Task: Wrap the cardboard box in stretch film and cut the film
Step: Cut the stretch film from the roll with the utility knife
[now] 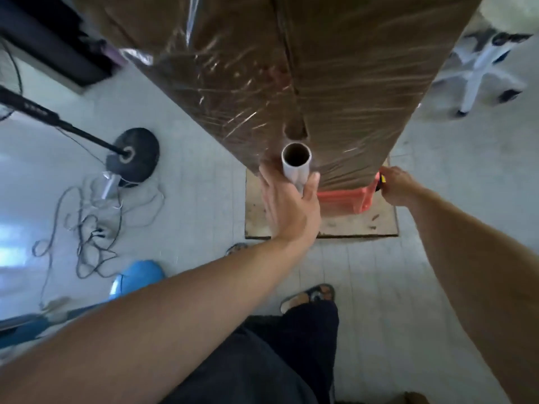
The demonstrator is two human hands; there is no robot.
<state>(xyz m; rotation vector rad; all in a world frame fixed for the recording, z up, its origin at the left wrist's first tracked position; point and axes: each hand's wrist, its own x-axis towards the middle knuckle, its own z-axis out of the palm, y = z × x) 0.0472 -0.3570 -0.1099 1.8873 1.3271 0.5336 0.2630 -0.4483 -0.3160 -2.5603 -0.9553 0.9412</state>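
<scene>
Nearby, a tangled cable and lamp base lie left of the wrapped box.

The left hand grips the upright film roll against the film-wrapped cardboard box. Off to its right, the right hand clasps a small yellow-and-black tool at the box's lower corner, above an orange crate.
</scene>
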